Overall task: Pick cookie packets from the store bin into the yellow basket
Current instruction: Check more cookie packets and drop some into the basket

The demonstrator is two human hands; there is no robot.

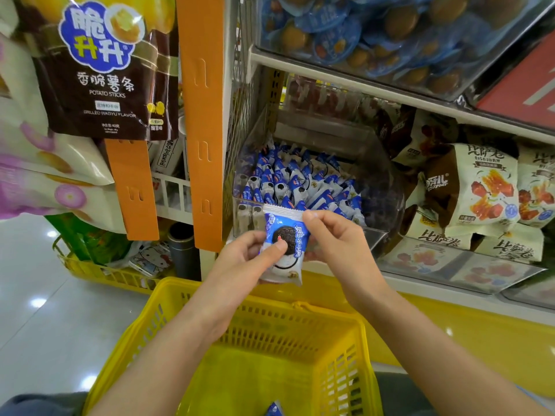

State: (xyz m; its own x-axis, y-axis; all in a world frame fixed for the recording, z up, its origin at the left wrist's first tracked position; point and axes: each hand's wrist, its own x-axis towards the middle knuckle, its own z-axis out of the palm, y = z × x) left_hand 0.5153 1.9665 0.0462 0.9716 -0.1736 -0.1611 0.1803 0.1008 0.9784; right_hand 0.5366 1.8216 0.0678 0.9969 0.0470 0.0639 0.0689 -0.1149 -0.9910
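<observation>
Just in front of the store bin [387, 187], holding one cookie packet [285, 244] with its long axis running 12-to-6, gripping its lower half in the left hand [240, 256], pinching its top corner with the right hand [336, 235], hovering over the yellow basket [285, 331] at 6 o'clock, with the left hand seemingly nearer it.

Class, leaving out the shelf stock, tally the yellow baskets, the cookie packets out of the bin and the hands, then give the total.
Yellow baskets: 2 (near basket, far basket)
Cookie packets: 2 (held packet, basket packet)
Hands: 2 (left hand, right hand)
Total: 6
</observation>
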